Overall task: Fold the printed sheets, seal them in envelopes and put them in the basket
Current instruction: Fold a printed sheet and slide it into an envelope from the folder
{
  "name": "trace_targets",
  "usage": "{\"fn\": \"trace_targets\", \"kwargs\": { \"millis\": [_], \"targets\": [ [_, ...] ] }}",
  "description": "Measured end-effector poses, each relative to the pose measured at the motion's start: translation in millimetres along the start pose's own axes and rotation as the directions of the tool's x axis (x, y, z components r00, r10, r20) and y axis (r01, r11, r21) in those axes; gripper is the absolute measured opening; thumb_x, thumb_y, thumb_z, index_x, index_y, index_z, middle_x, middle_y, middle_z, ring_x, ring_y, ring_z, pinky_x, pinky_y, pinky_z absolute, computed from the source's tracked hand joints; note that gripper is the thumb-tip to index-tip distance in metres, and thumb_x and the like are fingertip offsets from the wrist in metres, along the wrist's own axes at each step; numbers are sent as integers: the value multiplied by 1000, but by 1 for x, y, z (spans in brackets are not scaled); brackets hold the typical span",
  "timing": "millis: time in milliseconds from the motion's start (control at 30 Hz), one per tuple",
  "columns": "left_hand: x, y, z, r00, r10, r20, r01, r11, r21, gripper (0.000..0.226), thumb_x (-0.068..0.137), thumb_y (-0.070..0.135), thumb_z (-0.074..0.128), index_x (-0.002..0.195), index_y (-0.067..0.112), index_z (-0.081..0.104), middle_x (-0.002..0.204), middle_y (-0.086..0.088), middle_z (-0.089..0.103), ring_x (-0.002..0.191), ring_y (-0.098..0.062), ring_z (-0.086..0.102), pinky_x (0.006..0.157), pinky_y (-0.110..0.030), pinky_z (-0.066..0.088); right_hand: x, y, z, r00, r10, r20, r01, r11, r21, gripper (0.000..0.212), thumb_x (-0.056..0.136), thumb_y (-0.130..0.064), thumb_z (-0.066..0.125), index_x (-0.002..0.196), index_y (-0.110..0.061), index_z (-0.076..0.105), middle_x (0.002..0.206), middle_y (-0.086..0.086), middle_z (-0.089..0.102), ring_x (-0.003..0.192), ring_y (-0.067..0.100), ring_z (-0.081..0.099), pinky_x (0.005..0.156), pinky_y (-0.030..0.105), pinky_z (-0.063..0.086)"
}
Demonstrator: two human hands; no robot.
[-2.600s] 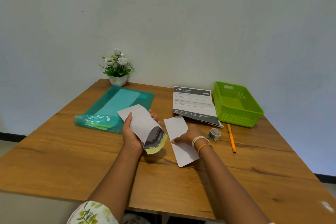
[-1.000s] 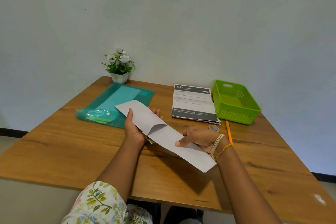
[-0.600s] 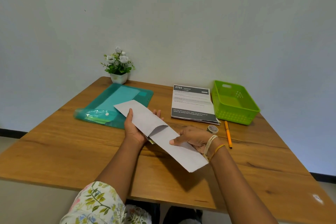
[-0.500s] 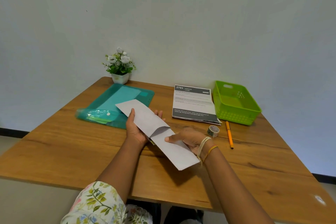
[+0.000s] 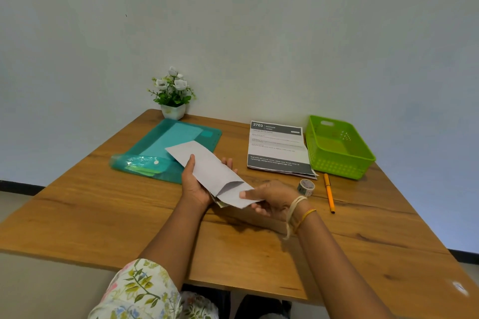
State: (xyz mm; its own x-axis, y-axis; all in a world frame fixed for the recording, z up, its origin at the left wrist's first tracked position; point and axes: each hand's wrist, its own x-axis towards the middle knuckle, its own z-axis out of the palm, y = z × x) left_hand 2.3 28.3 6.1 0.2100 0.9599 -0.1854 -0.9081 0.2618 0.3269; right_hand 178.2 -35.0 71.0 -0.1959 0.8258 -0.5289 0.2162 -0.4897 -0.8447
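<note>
Both hands work above the wooden table (image 5: pixel 108 220): the left hand (image 5: pixel 195 185) grips a white envelope (image 5: pixel 204 166) from below, thumb across its face, while the right hand (image 5: pixel 272 198) pinches the folded sheet (image 5: pixel 239 198) that sticks out of the envelope's open mouth (only its near end shows). Further back lie the printed sheets (image 5: pixel 278 149), with the green basket (image 5: pixel 337 149) just to their right. Near the right wrist sit a tape roll (image 5: pixel 305 187) and an orange pen (image 5: pixel 329 193).

Lime-green basket (image 5: pixel 339 160), teal folder (image 5: pixel 155 147), orange pen (image 5: pixel 329 193), white envelope (image 5: pixel 207 168), brown wood-grain desk (image 5: pixel 103 215), floral sleeve (image 5: pixel 140 290).
</note>
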Motion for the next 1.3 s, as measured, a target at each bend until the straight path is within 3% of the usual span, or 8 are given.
{"fn": "trace_targets", "kwargs": {
  "millis": [133, 367, 633, 733, 800, 967, 1167, 1300],
  "targets": [
    [2, 0, -1, 1000, 9, -6, -9, 1000, 12, 75, 80, 57, 61, 136, 10, 46, 104, -20, 64, 96, -40, 66, 94, -59, 46, 10, 9, 25, 989, -40, -142, 72, 971, 227, 23, 78, -8, 76, 94, 1, 62, 71, 9, 64, 48, 12, 59, 37, 18, 47],
    [3, 1, -2, 1000, 10, -24, -11, 999, -35, 74, 80, 56, 63, 135, 9, 46, 116, -21, 61, 101, -40, 64, 98, -59, 43, -11, -3, -6, 969, -138, 206, 42, 909, 414, 42, 83, 21, 51, 121, 2, 51, 102, 23, 66, 84, 27, 70, 74, 32, 59],
    [-3, 1, 2, 1000, -22, -5, 22, 999, -29, 69, 81, 56, 61, 131, 10, 48, 107, -20, 63, 96, -40, 65, 93, -59, 47, 9, 3, 18, 970, -144, -197, 180, 967, 180, 51, 74, 2, 77, 113, -4, 45, 78, 17, 63, 50, 18, 61, 43, 25, 51],
    [-4, 0, 2, 999, -34, -11, 34, 999, -23, 70, 81, 55, 62, 133, 10, 47, 113, -21, 62, 98, -42, 66, 86, -62, 50, 26, 12, 27, 862, -280, -422, 203, 954, -219, 47, 62, -31, 87, 91, -18, 51, 88, 7, 64, 72, 22, 64, 60, 34, 57],
    [-3, 0, 1, 999, -44, -13, 44, 999, -27, 72, 81, 55, 63, 136, 11, 46, 126, -22, 58, 103, -43, 64, 86, -63, 49, 30, 16, 31, 836, -323, -443, 212, 936, -282, 44, 63, -38, 84, 88, -22, 51, 92, 4, 64, 83, 22, 64, 71, 38, 58],
    [-7, 0, 6, 997, -81, 2, 81, 995, 51, 56, 87, 48, 60, 127, 12, 45, 125, -27, 60, 109, -45, 62, 94, -60, 47, 28, 17, 31, 931, -254, -260, 270, 962, 26, 19, 85, -18, 70, 97, -13, 57, 98, 11, 67, 70, 17, 67, 56, 27, 58],
    [-7, -15, 13, 999, -19, -28, 27, 955, 297, 40, 95, 11, 54, 133, 2, 43, 122, -26, 61, 113, -39, 59, 87, -54, 53, 38, 27, 23, 822, -283, -494, 387, 914, 122, 7, 87, -7, 65, 93, -8, 61, 98, 15, 66, 72, 19, 68, 44, 21, 53],
    [-4, -26, 18, 987, 134, -94, -54, 808, 587, 57, 91, -8, 53, 143, 7, 36, 134, -17, 55, 110, -32, 61, 76, -44, 60, 42, 30, 17, 797, -207, -568, 379, 903, 204, 17, 87, -5, 62, 102, -9, 56, 104, 13, 63, 69, 16, 66, 44, 21, 53]
  ]
}}
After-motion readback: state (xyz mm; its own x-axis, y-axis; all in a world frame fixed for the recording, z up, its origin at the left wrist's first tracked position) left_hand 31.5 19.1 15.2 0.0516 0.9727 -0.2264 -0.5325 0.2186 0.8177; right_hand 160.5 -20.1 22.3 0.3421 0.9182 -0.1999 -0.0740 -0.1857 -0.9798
